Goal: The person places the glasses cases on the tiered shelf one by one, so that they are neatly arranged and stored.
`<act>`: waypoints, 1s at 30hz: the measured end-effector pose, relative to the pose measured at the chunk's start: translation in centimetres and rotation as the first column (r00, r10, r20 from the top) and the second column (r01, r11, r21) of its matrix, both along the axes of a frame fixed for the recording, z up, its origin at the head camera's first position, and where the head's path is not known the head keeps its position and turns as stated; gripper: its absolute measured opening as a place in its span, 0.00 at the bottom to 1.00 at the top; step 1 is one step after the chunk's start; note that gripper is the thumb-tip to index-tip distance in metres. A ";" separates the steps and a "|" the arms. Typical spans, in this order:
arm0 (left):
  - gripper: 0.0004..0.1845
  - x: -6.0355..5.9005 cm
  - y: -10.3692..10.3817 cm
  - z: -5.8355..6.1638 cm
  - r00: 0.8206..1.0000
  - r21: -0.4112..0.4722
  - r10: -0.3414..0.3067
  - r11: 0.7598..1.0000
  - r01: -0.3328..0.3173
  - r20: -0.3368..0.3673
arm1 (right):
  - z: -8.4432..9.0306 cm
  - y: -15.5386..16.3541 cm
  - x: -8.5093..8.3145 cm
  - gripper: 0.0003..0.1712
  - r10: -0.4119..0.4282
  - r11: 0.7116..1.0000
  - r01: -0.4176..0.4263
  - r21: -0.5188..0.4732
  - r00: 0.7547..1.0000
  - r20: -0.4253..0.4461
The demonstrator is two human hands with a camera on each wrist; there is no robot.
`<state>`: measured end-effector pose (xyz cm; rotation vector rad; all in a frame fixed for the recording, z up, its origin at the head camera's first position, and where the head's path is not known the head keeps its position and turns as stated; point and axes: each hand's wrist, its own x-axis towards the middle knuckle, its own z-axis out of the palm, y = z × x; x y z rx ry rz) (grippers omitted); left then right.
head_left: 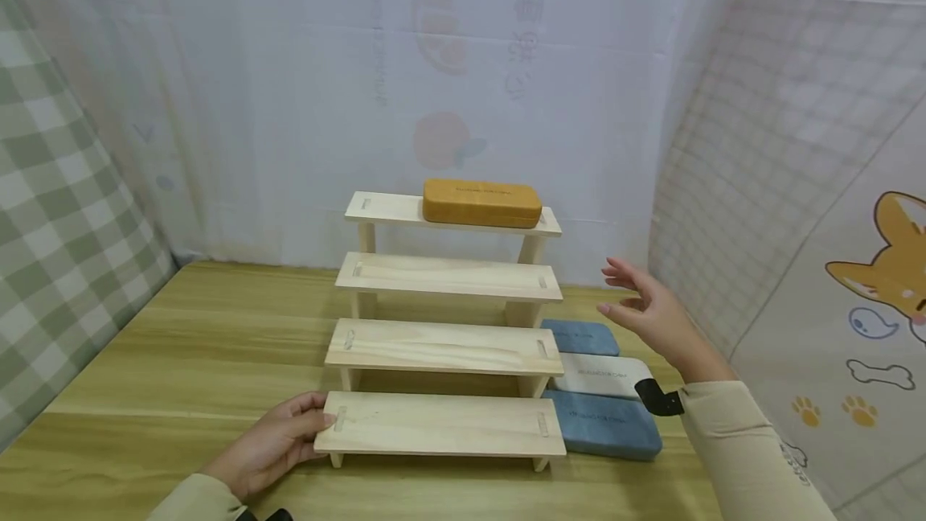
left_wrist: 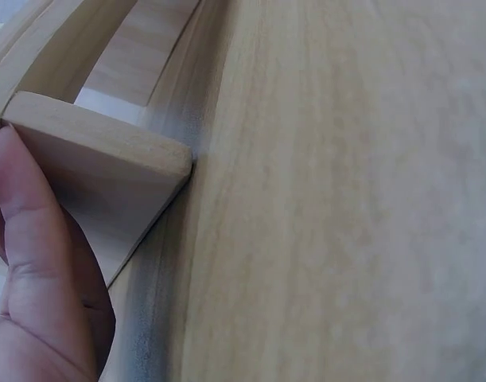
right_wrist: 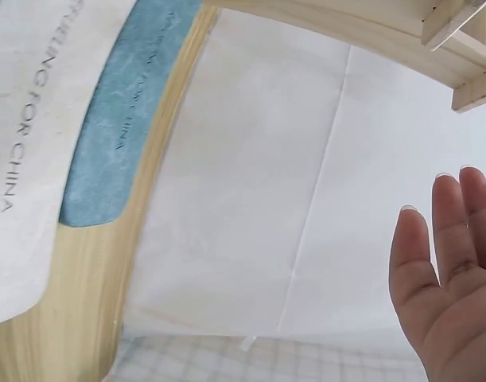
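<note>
Plainly, the left hand (head_left: 278,442) grips the left end of the lowest shelf (head_left: 441,422) of a four-step wooden rack (head_left: 444,346), which stands on the table (head_left: 181,344). The right hand (head_left: 654,322) hangs in the air beyond the rack's right side, fingers loosely bent and spread from the thumb. On the top step lies an orange case (head_left: 481,206), its right end just short of the shelf's edge; bare shelf runs to its left. Rightward on the table, a white case (head_left: 600,377) lies between a rear blue case (head_left: 584,338) and a front blue case (head_left: 611,426); whether they touch the rack cannot be told. Open tabletop stretches left of the rack, up to a green-checked cloth (head_left: 65,183).
</note>
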<state>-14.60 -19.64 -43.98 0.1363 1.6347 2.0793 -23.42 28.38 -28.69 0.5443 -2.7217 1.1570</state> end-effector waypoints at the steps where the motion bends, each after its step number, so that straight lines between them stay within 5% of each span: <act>1: 0.31 0.0 0.0 0.0 1.000 0.002 -0.001 1.000 0.001 -0.001 | -0.4 0.4 0.3 0.41 -0.006 1.000 0.006 -0.006 1.000 0.004; 13: 0.31 0.1 0.2 -0.1 1.000 0.005 0.002 1.000 -0.002 -0.006 | -4.8 4.0 3.6 0.36 -0.024 0.996 0.022 -0.091 1.000 -0.020; 22: 0.30 0.1 0.1 0.0 1.000 0.011 0.007 1.000 -0.007 -0.004 | -7.1 6.0 5.5 0.37 -0.085 0.994 0.095 -0.059 0.984 0.156; 30: 0.29 0.1 0.1 -0.1 1.000 0.015 0.012 1.000 -0.012 -0.004 | -8.7 6.7 6.6 0.36 -0.118 0.991 0.128 -0.035 0.969 0.218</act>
